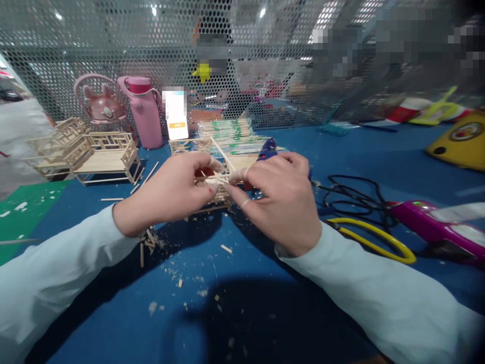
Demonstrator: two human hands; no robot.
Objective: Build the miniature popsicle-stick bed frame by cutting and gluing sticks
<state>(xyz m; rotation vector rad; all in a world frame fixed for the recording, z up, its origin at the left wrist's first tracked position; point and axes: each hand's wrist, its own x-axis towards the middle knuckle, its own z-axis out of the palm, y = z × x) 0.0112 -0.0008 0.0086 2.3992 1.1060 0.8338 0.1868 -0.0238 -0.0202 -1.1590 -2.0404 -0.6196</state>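
My left hand is closed, thumb and forefinger pinching thin wooden sticks from the left. From the right, my right hand pinches where the sticks meet, its fingertips almost touching the left ones. One stick slants up and away between the hands. Pale wrappings cover some fingertips. Under and behind the fingers is a small stick-built frame, much of it hidden, so I cannot tell how the held sticks join it. A dark blue tool lies just behind my right hand, partly covered.
Finished-looking miniature wooden benches stand at left, near a pink bottle and an upright phone. Bagged sticks lie behind. At right are a black cable, a yellow loop and a purple tool. Wood scraps litter the blue table.
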